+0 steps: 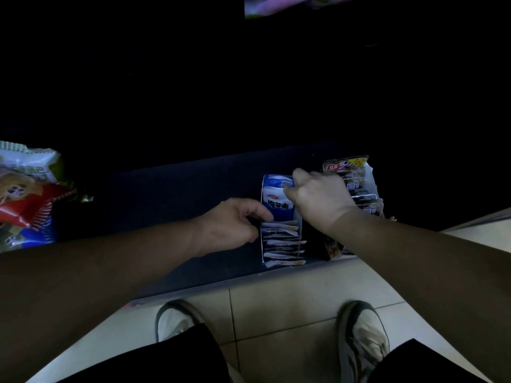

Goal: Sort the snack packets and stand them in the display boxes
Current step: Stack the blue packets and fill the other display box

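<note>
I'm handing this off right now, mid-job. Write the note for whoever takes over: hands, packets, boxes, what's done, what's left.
Left hand: holds the left side of the blue box, steadying it.
Right hand: pinches the top of the blue packet, upright at the box's far end.
Done: a row of packets stands in the blue box; dark packets stand in the second box to its right.
Left: seat the blue packet, then probably sort the loose bags at far left.
</note>
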Motion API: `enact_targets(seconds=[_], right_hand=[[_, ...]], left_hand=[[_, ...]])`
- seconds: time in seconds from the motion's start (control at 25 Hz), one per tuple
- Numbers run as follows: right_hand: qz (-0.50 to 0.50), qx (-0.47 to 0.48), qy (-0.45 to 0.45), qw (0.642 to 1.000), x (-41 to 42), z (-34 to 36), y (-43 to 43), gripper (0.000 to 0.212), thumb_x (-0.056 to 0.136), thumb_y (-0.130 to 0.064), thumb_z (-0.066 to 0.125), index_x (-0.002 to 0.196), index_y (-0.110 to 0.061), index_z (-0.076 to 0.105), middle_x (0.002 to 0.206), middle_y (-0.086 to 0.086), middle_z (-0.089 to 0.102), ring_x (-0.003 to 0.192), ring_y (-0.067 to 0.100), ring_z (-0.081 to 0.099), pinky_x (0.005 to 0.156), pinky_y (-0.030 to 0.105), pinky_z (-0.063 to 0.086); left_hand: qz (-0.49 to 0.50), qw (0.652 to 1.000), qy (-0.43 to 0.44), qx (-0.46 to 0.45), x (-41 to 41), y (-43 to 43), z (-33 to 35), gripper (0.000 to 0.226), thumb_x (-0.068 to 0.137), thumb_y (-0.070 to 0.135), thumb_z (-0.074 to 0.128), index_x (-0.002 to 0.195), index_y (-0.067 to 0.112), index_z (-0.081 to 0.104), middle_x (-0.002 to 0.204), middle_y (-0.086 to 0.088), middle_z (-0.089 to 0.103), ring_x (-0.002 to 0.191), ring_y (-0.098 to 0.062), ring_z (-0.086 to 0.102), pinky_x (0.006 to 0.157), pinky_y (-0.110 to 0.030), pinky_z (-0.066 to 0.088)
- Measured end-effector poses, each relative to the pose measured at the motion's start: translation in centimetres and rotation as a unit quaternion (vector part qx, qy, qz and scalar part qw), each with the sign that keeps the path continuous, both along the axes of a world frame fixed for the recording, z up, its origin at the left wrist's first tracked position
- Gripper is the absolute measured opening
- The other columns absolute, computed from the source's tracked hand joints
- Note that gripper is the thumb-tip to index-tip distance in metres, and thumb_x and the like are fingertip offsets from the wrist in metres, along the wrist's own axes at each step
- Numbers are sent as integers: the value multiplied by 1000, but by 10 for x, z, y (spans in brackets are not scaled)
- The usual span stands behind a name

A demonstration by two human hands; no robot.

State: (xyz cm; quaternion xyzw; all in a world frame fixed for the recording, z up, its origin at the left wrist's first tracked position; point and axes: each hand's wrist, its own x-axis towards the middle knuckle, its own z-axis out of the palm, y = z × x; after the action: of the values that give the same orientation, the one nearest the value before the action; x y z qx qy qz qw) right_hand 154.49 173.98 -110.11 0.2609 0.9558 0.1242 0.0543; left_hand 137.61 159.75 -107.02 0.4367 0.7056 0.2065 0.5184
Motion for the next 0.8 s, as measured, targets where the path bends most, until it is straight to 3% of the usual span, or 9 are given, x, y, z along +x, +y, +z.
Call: enact_targets(seconds=[0.04, 0.12, 0.2, 0.28, 0.44, 0.52, 0.68, 0.8], right_hand=[[9, -11, 18, 1000, -1, 2, 0, 31, 55, -10, 89, 81, -19, 75, 79, 6, 58, 55, 28, 57, 54, 30, 28], [-5, -61, 74, 995, -3, 3, -1, 27, 71, -15, 86, 93, -19, 71, 89, 5, 60, 64, 29, 61, 57, 30, 32], [-99, -146, 141, 974, -2, -1, 0, 21, 91, -34, 73, 108, -24, 66, 106, 1, 57, 82, 25, 59, 65, 32, 38], [-190, -225, 176, 939, 1, -3, 2, 21, 92, -47, 70, 104, -30, 67, 107, -4, 49, 84, 18, 51, 69, 32, 39], [-248, -332, 208, 886, 0, -3, 3, 16, 87, -49, 75, 88, -36, 66, 104, -7, 46, 87, 14, 54, 71, 33, 46], [-258, -339, 186, 885, -4, -1, -1, 15, 87, -49, 75, 84, -36, 67, 105, -9, 46, 89, 12, 54, 68, 30, 44], [-214, -288, 136, 924, -7, -6, -6, 8, 96, -37, 65, 92, -36, 71, 105, -5, 43, 94, 18, 57, 66, 30, 42], [-194, -327, 231, 896, -2, -1, 0, 8, 102, -29, 58, 95, -31, 61, 104, -4, 37, 93, 27, 53, 75, 38, 48]], left_hand=[[3, 1000, 0, -3, 0, 0, 0, 43, 85, -2, 64, 107, 34, 71, 89, 10, 72, 89, -14, 71, 84, -25, 58], [2, 1000, -3, -9, 1, -1, 1, 43, 85, -1, 64, 108, 34, 71, 90, 7, 73, 89, -13, 71, 83, -24, 58], [8, 1000, -15, -15, 1, -2, 3, 43, 86, -3, 64, 110, 32, 71, 95, 11, 71, 90, -8, 68, 70, -13, 52], [24, 999, -35, -19, 1, -1, 4, 43, 86, -4, 64, 110, 31, 71, 102, 13, 71, 93, -5, 66, 61, -8, 46], [45, 996, -70, -19, 1, 1, 4, 46, 84, -1, 66, 110, 37, 71, 110, 20, 73, 104, -9, 67, 69, -29, 48], [54, 995, -84, -18, 1, 0, 1, 49, 82, -2, 66, 113, 37, 70, 113, 20, 73, 107, -9, 67, 69, -31, 47], [81, 992, -97, -16, 0, -1, -1, 54, 83, -2, 65, 122, 35, 65, 113, 14, 75, 105, -14, 71, 68, -32, 48], [137, 984, -114, -15, 0, 3, 0, 57, 94, 10, 61, 144, 32, 45, 108, 1, 77, 93, -21, 75, 66, -36, 48]])
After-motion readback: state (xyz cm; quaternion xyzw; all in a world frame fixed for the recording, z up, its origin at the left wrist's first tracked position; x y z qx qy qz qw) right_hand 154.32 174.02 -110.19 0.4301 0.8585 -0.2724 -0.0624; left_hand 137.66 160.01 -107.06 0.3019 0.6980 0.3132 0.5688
